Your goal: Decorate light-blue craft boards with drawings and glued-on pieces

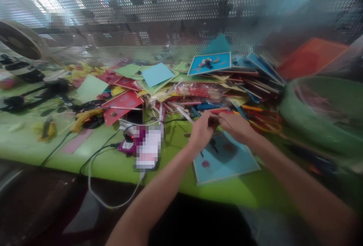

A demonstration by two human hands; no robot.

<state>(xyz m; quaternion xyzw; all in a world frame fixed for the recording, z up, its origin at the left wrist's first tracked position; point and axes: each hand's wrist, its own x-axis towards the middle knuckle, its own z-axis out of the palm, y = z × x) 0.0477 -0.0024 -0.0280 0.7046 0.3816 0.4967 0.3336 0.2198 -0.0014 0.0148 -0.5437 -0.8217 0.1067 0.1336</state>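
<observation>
My left hand (202,130) and my right hand (236,126) meet above the far edge of a light blue board (227,163). Their fingers are pinched close together around something small and dark that I cannot make out. The board lies on the green table (176,178) and bears a pink round spot and dark marks; my hands and forearms hide part of its upper side. Just beyond my fingers lie blue and orange sticks (211,106).
To the left are a pixelated phone (149,147) with a white cable, a purple device (127,146) and a yellow-handled glue gun (86,119). Coloured cards (157,74) and a framed blue picture (210,64) lie behind. A green basin (320,113) stands at the right.
</observation>
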